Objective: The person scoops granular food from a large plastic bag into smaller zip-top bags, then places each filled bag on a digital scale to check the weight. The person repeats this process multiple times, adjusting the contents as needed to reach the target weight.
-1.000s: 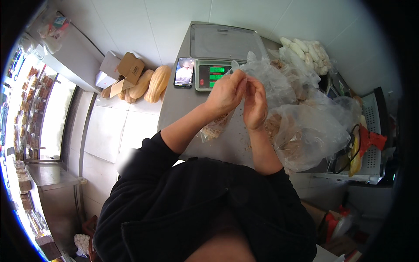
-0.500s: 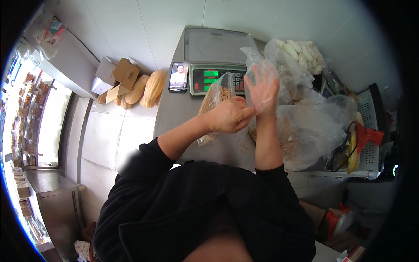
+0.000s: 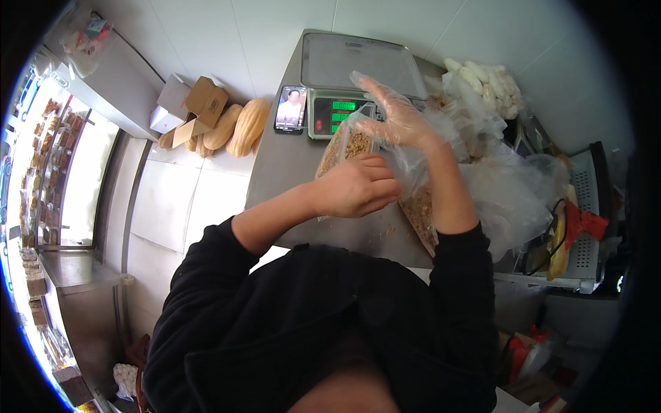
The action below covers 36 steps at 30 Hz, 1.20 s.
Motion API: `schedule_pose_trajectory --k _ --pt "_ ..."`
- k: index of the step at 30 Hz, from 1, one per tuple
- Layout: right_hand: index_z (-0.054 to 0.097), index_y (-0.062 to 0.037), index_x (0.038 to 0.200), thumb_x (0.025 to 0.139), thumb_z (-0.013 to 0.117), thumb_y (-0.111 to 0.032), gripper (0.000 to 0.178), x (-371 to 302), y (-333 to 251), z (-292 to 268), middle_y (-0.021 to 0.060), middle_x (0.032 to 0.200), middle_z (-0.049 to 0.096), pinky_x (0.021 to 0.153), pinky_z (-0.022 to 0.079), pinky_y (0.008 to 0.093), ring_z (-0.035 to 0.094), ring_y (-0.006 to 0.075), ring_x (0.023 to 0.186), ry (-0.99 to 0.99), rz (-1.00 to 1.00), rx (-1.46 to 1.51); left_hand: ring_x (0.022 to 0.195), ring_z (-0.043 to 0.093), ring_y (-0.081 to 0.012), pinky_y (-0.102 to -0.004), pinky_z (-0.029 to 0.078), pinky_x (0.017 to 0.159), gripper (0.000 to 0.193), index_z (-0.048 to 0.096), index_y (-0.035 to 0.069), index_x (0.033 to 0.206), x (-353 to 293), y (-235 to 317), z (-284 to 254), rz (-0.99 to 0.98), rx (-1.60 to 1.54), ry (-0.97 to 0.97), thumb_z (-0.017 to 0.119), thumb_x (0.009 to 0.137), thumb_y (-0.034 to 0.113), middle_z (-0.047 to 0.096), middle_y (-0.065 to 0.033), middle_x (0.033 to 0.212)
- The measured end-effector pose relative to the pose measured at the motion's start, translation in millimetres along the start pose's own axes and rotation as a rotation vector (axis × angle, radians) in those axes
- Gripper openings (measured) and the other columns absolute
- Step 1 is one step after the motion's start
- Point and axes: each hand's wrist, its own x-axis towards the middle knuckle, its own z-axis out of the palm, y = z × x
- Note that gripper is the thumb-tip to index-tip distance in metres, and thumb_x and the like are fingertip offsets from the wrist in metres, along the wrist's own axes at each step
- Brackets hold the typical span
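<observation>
A thin clear plastic glove [image 3: 377,86] covers my right hand [image 3: 403,122], whose fingers and thumb are stretched apart above the front of the scale. My left hand [image 3: 359,187] is curled closed just below and left of it; its fingertips are hidden, so I cannot tell whether it holds anything. Beyond my left hand lies a clear bag of tan crumbly bits [image 3: 332,155], partly covered by that hand. Another bag of brownish bits [image 3: 417,212] rests beside my right forearm. A digital scale [image 3: 358,62] with green lit displays stands at the back of the metal table [image 3: 272,189].
A phone [image 3: 291,110] with a lit screen stands left of the scale. Crumpled clear bags [image 3: 506,186] and a bag of white pieces [image 3: 485,86] crowd the right side, near a perforated basket [image 3: 585,227]. Long tan squashes [image 3: 246,127] and an open cardboard box [image 3: 205,103] lie beyond the left edge.
My right hand has tilted left with its fingers spread inside the glove. My left hand has come away from the right wrist, toward me. More of the brownish bag shows beside my right forearm.
</observation>
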Motion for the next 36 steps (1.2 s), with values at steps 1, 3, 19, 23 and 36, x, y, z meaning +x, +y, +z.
schedule_pose_trajectory --k 1,3,19,23,36 --pt "0.037 -0.0051 0.136 0.082 0.064 -0.036 0.067 4 5 1 0.0201 0.131 0.048 0.102 0.036 0.0384 0.046 0.0317 0.122 -0.075 0.063 0.003 0.084 0.057 -0.0290 -0.0404 0.047 0.073 0.021 0.056 0.006 0.092 -5 7 -6 -0.007 0.053 0.043 0.066 0.075 0.014 0.058 -0.0093 0.082" --pt "0.054 -0.0024 0.120 0.082 0.063 -0.034 0.050 6 13 1 0.0209 0.106 0.062 0.088 0.046 0.0377 0.060 0.0313 0.101 -0.136 0.132 -0.066 0.088 0.056 -0.0260 -0.0398 0.047 0.073 0.025 0.057 0.008 0.095 -21 25 -17 -0.195 0.286 0.132 0.069 0.074 0.017 0.057 -0.0069 0.084" --pt "0.055 -0.0083 0.077 0.086 0.055 -0.022 0.016 10 6 -88 -0.0019 0.068 0.049 0.052 0.039 0.0251 0.045 0.0080 0.061 -0.006 0.291 0.224 0.072 0.060 -0.0296 -0.0384 0.049 0.059 0.004 0.057 0.010 0.084 -11 -4 -109 -0.449 0.605 0.045 0.057 0.080 0.008 0.055 -0.0082 0.082" --pt "0.055 -0.0068 0.073 0.087 0.055 -0.024 0.022 36 -6 -146 0.0015 0.062 0.052 0.050 0.040 0.0282 0.047 0.0119 0.053 0.159 0.281 0.235 0.073 0.062 -0.0245 -0.0325 0.050 0.062 0.006 0.062 0.004 0.088 49 -51 -157 -0.236 0.680 0.195 0.061 0.084 0.009 0.062 -0.0079 0.087" --pt "0.061 -0.0006 0.075 0.075 0.058 -0.019 0.019 116 104 -142 0.0047 0.063 0.054 0.051 0.037 0.0327 0.048 0.0155 0.057 0.487 0.517 0.280 0.086 0.063 -0.0298 -0.0358 0.050 0.079 0.017 0.068 0.006 0.094 108 -204 -157 -0.615 0.458 0.196 0.058 0.085 0.017 0.067 -0.0119 0.096"
